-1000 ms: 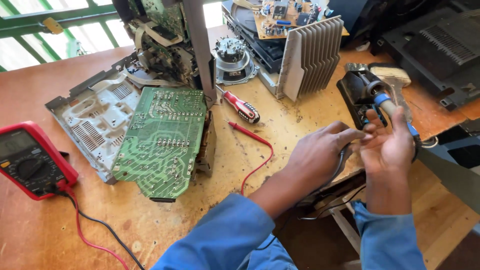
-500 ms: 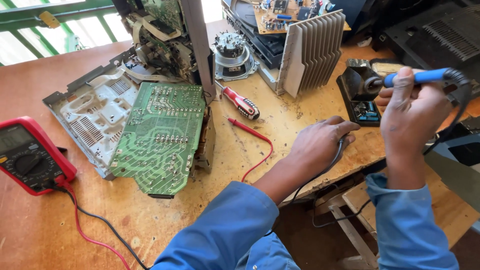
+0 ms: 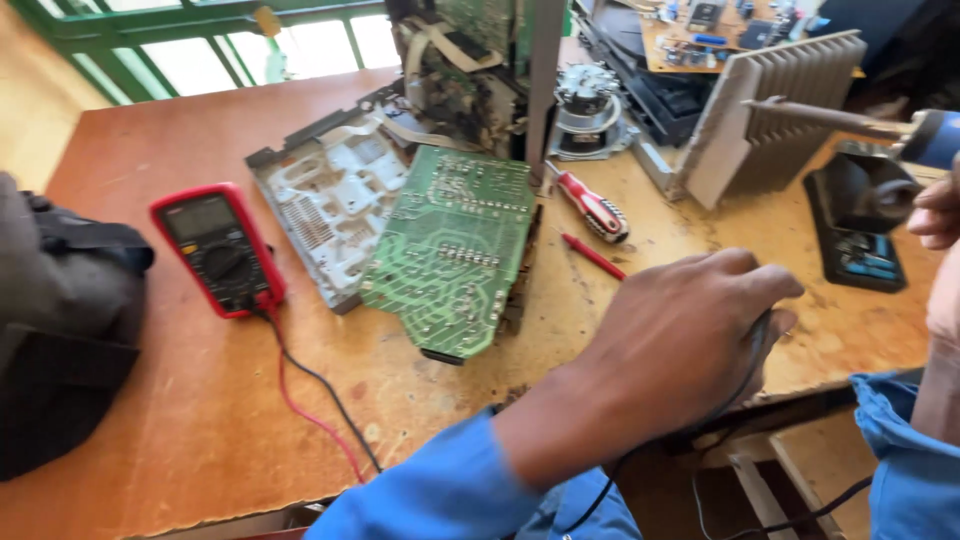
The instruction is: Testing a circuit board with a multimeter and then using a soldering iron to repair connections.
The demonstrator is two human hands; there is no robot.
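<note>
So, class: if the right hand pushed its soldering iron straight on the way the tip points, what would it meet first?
Probably the grey finned heat sink: the soldering iron in the right hand points left across it, though depth is unclear.

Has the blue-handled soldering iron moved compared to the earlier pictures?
Yes. The blue-handled soldering iron rose from the table edge; its tip now lies across the grey ribbed heat sink.

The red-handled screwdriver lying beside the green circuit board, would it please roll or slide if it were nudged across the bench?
The red-handled screwdriver looks round-bodied, so it would probably roll sideways rather than slide. Its thick handle likely outweighs the thin shaft, so it may pivot. The worn wooden bench looks flat, so it should probably stop soon.
</note>
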